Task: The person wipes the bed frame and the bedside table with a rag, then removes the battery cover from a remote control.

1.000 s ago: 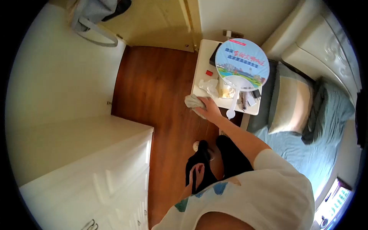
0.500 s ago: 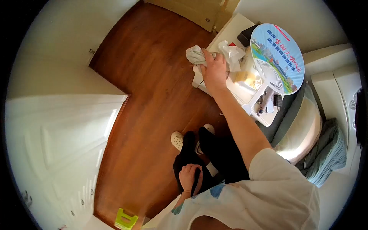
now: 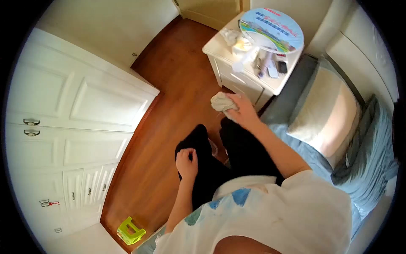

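Note:
A crumpled pale cloth (image 3: 223,102) is gripped in my right hand (image 3: 243,111), held over the floor in front of the white nightstand (image 3: 237,80). My left hand (image 3: 187,163) is near my left thigh, its fingers curled; whether it holds anything is too small to tell. On the nightstand rests a round printed fan (image 3: 272,29) with a white handle. Below and beside the fan are a crumpled clear plastic bag (image 3: 229,37), a white phone-like object (image 3: 272,69) and a small black box (image 3: 281,67).
The bed with a striped pillow (image 3: 323,110) stands on the right. White cabinets (image 3: 89,93) line the left side. A green stool (image 3: 130,231) stands on the wooden floor (image 3: 144,169) at the lower left. A door (image 3: 213,10) is at the top.
My right hand has moved from the nightstand's corner toward my body, still with the cloth. My left hand has moved up and left in view. The camera view has shifted, showing more cabinets.

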The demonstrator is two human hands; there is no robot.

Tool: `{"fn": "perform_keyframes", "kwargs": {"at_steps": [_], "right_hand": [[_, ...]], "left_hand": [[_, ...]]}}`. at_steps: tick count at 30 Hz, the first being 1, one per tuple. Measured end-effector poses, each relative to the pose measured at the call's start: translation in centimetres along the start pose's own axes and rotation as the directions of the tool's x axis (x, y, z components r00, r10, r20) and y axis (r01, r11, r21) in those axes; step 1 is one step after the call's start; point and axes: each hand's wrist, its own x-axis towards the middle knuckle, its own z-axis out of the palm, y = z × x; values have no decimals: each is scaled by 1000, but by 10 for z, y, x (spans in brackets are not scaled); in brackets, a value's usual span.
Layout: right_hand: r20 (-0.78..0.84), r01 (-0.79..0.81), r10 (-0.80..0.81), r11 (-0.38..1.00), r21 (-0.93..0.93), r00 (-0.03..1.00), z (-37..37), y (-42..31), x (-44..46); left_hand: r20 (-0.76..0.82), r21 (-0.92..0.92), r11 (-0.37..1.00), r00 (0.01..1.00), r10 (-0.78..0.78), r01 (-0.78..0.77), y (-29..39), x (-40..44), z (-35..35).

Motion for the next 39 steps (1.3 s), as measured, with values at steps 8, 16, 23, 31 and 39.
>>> {"fn": "perform_keyframes", "kwargs": {"at_steps": [8, 16, 23, 31, 39], "right_hand": [[-231, -130, 103, 986, -106, 967, -104, 48, -13], [-268, -211, 113, 904, -372, 957, -103, 66, -2], [-276, -267, 244, 962, -48, 930, -136, 61, -20], [-394, -279, 443, 869, 408, 805, -147, 92, -42], [-270, -254, 252, 967, 29, 929, -153, 85, 5]], "left_hand": [[76, -99, 995, 997, -10, 18, 33, 3, 24], [262, -294, 952, 965, -5, 85, 75, 44, 54], [222, -484, 867, 941, 256, -122, 163, 146, 115], [173, -201, 701, 679, 713, -685, 242, 208, 193], [163, 39, 776, 770, 617, -629, 220, 209, 191]]}}
